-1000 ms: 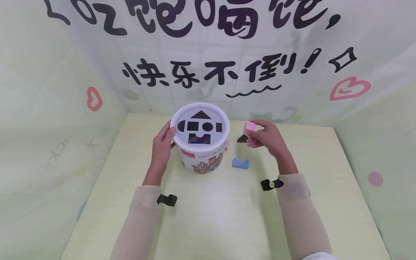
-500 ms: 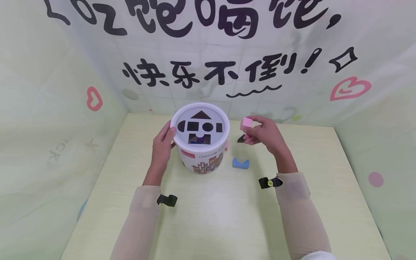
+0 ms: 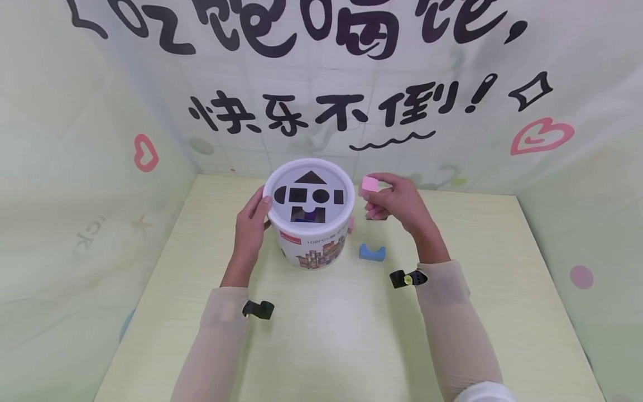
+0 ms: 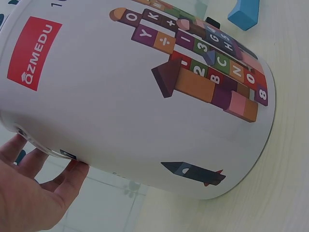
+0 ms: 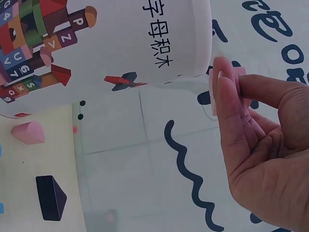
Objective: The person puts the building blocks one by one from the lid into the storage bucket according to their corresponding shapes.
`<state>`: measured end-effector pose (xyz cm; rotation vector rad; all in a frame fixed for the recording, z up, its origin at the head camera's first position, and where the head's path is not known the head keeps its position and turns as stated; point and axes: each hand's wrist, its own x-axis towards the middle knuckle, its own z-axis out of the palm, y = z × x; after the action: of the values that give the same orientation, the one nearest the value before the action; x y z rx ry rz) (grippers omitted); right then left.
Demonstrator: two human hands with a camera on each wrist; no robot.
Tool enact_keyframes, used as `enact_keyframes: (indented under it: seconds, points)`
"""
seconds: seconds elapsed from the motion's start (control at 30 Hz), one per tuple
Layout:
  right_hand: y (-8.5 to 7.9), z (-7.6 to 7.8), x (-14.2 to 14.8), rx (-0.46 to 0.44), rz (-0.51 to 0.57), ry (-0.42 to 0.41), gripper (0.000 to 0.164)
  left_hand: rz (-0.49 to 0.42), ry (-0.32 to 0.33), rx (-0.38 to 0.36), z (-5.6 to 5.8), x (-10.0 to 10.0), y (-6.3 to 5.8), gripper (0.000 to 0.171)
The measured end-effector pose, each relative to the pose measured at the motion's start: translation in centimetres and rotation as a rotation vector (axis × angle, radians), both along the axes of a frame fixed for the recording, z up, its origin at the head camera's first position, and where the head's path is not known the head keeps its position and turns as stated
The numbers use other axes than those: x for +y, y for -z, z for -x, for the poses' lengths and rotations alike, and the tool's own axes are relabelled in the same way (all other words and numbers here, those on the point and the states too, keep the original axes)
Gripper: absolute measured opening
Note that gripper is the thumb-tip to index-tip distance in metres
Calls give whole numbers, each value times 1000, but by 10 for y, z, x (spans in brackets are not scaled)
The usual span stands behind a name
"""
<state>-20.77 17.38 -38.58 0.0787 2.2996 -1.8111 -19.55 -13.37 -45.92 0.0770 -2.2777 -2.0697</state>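
A white bucket (image 3: 311, 248) of toy blocks stands upright on the table. Its lid (image 3: 329, 177) has holes in several shapes: triangle, half circle, square, circle, rectangle and arch. My left hand (image 3: 251, 223) holds the bucket's left side near the top, thumb on the rim; in the left wrist view its fingers (image 4: 72, 181) touch the wall by the rim. Just right of the lid, my right hand (image 3: 399, 202) pinches a pink cube-like block (image 3: 369, 185) in the air, apart from the bucket. In the right wrist view, fingers partly hide that block (image 5: 213, 92).
Right of the bucket lie a blue arch block (image 3: 372, 253), a pink block (image 3: 351, 225) partly behind the bucket, and a dark triangular block (image 5: 50, 198), mostly hidden under my right hand in the head view. A printed cloth wall (image 3: 281, 145) rises behind the table.
My right hand has moved left and slightly away from me with the pink block, coming closer to the bucket's lid. The left hand and the bucket have stayed in place.
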Motion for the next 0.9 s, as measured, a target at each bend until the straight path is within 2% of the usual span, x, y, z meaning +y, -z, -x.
enact_keyframes:
  seconds: [0.37,0.57,0.73,0.9]
  points:
    - [-6,2,-16,1,-2,-65,50,7,-6,10,1,1,2,51]
    - [-6,3,-25,20,-24,-70,46,3,0,12,1,2,2,52]
    - [-3,4,-34,21,-26,-109,42,11,-5,7,-2,-1,1,52]
    - [-6,3,-38,7,-37,-114,44,4,3,24,-1,-1,2,51]
